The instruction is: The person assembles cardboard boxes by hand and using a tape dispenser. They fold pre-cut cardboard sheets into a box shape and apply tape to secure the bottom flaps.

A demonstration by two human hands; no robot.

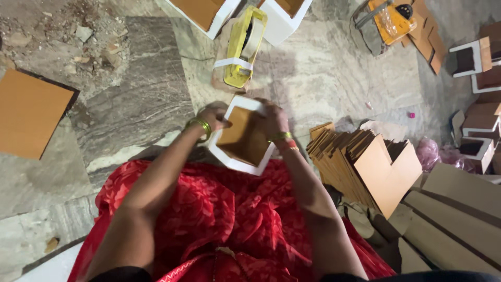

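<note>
Now both hands, left hand (213,118) and right hand (273,119), grip the open white carton (241,137), fingers seemingly curled round its rim.

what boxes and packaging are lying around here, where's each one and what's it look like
Small open box: held by left hand and right hand, white outside, brown inside.
Two similar boxes: top edge, white and brown.
Flat cardboard blanks: stacked at right, brown.
Cardboard sheet: far left floor, brown.
Tape dispenser: above the hands, yellow.

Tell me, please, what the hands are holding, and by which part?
Both hands, left and right, grip a white-sided cardboard box by its far corners.
</note>
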